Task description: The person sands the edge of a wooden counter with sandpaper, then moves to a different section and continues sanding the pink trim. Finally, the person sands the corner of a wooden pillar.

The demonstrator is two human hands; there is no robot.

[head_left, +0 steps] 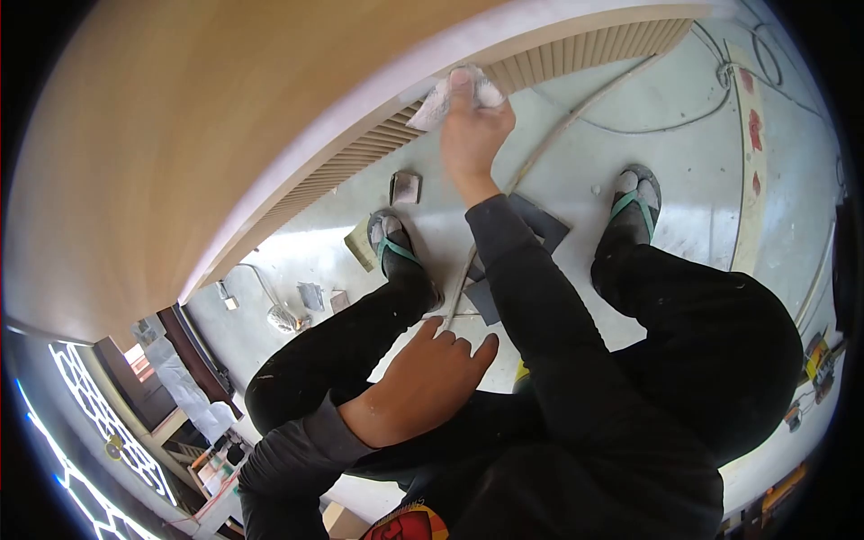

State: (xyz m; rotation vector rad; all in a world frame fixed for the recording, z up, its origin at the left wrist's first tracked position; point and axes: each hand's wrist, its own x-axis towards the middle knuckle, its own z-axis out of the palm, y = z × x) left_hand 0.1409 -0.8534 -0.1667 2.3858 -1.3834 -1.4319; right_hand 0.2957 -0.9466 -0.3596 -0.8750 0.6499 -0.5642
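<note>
My right hand (477,130) reaches up to the pale edge (360,88) of a large curved wooden panel (207,108). Its thumb and fingers are closed on a folded whitish sheet that looks like sandpaper (434,106), pressed against that edge. Ribbed, slatted wood (594,52) runs along the panel's side beneath the edge. My left hand (427,382) is held over my lap, its thumb and index finger stretched apart and the other fingers partly curled. Nothing shows in it.
Between my sandalled feet lie dark flat sheets (538,223) and a long cord (576,112). A small block (406,187), a yellowish sheet (361,243) and scraps (310,297) lie near my left foot. A stained board (751,153) lies at right.
</note>
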